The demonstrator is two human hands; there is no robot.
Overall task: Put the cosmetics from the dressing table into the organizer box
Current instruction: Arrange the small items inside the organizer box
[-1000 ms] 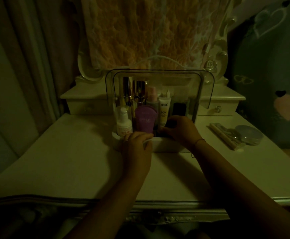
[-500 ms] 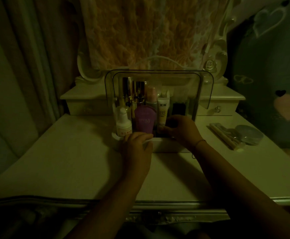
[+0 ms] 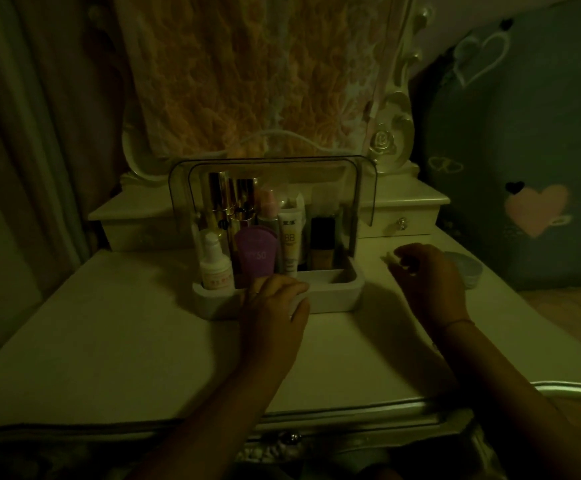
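Note:
The white organizer box (image 3: pixel 346 292) stands mid-table with its clear lid (image 3: pixel 366 188) raised. Upright inside it are a white bottle (image 3: pixel 214 268), a purple tube (image 3: pixel 256 252), a BB cream tube (image 3: pixel 289 239), a dark foundation bottle (image 3: pixel 322 245) and gold tubes (image 3: pixel 226 199). The front right compartment looks bare. My left hand (image 3: pixel 275 306) grips the box's front rim. To the right of the box, my right hand (image 3: pixel 427 282) is curled on the table over a pale stick (image 3: pixel 390 258), whose tip shows at the fingertips.
A round compact (image 3: pixel 466 270) lies just behind my right hand. Small drawer units (image 3: pixel 400 216) flank the box at the back, below a cloth-covered mirror. Curtains hang on the left and a heart-patterned wall stands on the right. The table's carved front edge (image 3: pixel 351 410) runs near me.
My right hand left the box, where the dark foundation bottle now stands, and swung right onto the pale sticks by the compact. My left hand stayed on the box's rim.

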